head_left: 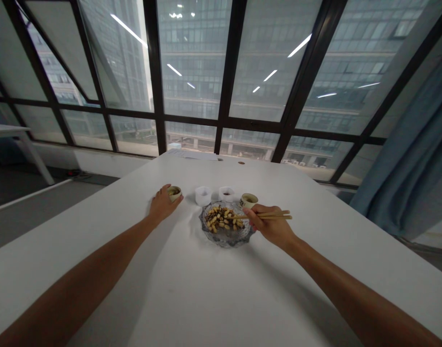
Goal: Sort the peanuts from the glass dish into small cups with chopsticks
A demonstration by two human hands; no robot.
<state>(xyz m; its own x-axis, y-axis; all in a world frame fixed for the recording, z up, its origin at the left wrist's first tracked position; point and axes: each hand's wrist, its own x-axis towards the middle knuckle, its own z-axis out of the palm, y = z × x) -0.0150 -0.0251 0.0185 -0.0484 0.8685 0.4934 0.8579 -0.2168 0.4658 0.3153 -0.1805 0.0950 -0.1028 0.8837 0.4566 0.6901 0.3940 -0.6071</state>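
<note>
My left hand (pixel 162 204) is wrapped round a small cup (pixel 175 193) on the white table. In my right hand (pixel 269 224) is a pair of chopsticks (pixel 277 215), their tips over the food in a clear glass plate (pixel 228 240). Pale, nut-like pieces (pixel 219 218) mixed with dark bits lie on the plate. Just behind my right hand stands a second small cup (pixel 250 198) with dark writing. Beyond the plate are two white containers: the left one (pixel 202 195), whose contents I cannot make out, and the right one (pixel 226 193), with something dark inside.
Papers (pixel 195 155) and a small brown round item (pixel 241 163) lie near the far edge of the table (pixel 206 299). Large dark-framed windows rise behind it. A blue curtain (pixel 405 159) hangs at the right, and another white table (pixel 7 129) stands at the left.
</note>
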